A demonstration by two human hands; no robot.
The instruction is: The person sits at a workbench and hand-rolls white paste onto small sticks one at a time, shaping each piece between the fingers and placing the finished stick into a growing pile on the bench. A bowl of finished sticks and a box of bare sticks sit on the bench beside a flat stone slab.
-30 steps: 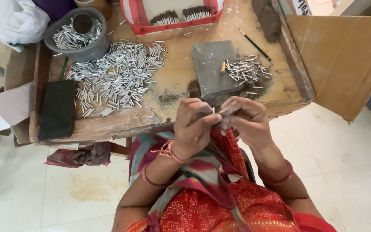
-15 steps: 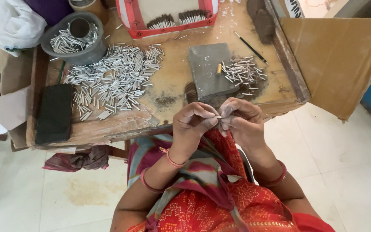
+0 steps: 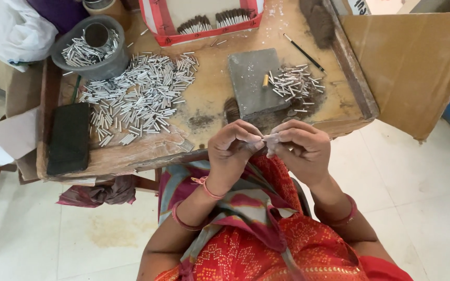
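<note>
**Small pale tube held between both hands above the tabletop edge**

A small pale tube is pinched between the fingertips of the left hand and the right hand. Both hands are closed on it, brought together so that their fingertips meet, and are held just in front of the near edge of the wooden tabletop, above the lap. The tube is mostly covered by the fingers, so little of its shape can be made out.

On the tabletop, directly beyond the hands, a grey stone block is seen, with a short tan piece lying on its right side. Just to the right of the block a small heap of silvery tubes is spread. A far larger heap of the same tubes is laid out to the left, and more are kept in a grey bowl at the far left corner, where a small metal cup stands among them. A black oblong pad lies at the left edge. At the far side a red-edged tray holding dark bundled sticks is placed, and a thin dark stick lies to the right of the block.
</note>
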